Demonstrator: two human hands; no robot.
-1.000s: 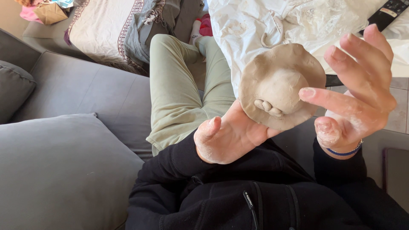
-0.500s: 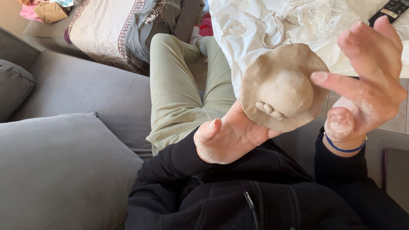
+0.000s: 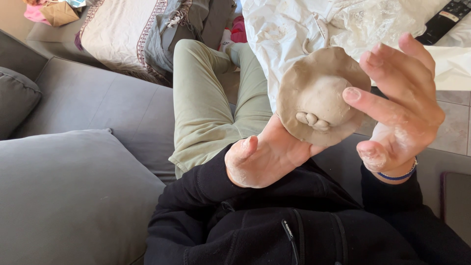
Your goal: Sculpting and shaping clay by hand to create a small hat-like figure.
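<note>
A round, flattened piece of grey-brown clay (image 3: pixel 321 93) with a domed middle is held up in front of me. My left hand (image 3: pixel 267 157) grips it from below and behind; three of its fingertips show through at the clay's lower edge. My right hand (image 3: pixel 397 110) is beside the clay on the right, fingers spread, with one fingertip touching the clay's right rim. Both hands are dusted with dried clay. A blue band sits on my right wrist.
I sit on a grey sofa (image 3: pixel 93 113) with a large grey cushion (image 3: pixel 73 196) at my left. My legs in pale green trousers (image 3: pixel 206 103) stretch ahead. A white crumpled sheet (image 3: pixel 289 34) and a black remote (image 3: pixel 441 19) lie beyond. A patterned blanket (image 3: pixel 127 29) lies far left.
The clay and both hands have risen slightly and shifted right in view. My right hand has come closer, its fingertip now against the clay's rim.
</note>
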